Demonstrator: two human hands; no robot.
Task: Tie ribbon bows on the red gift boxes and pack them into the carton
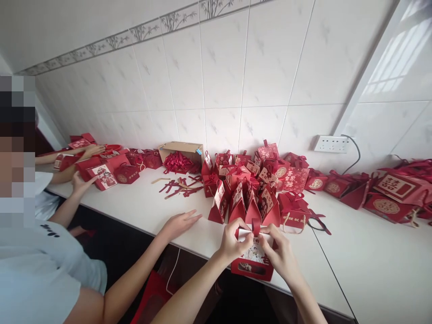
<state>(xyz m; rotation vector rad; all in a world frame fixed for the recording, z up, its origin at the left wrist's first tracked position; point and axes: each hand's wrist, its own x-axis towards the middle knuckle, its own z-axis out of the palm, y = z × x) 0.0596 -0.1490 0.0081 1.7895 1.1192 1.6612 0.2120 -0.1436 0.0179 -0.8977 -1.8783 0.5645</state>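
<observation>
One gift box [255, 255], at the front edge of the table [374, 256], before the clustered red boxes [252, 206]. Our left hand [235, 243] and right hand [278, 250] pinch its top, either side of the ribbon [256, 226]. We judge it light, stiff card, easily creased; ribbon soft, perhaps slippery. Best hold: the top edge, sparing the cutout [249, 267] below.

Pale, marbled tiles cover a wall [222, 81] beneath a grey bamboo-patterned border [145, 33] that slants across the upper left of the frame. Barred light [394, 67] gleams on the glossy surface at upper right, beside a diagonal white strip [371, 63]. A white power strip [332, 144] with a black cable [357, 155] sits at right, above a long white table [381, 265], a dark seam crossing its top at lower right.
</observation>
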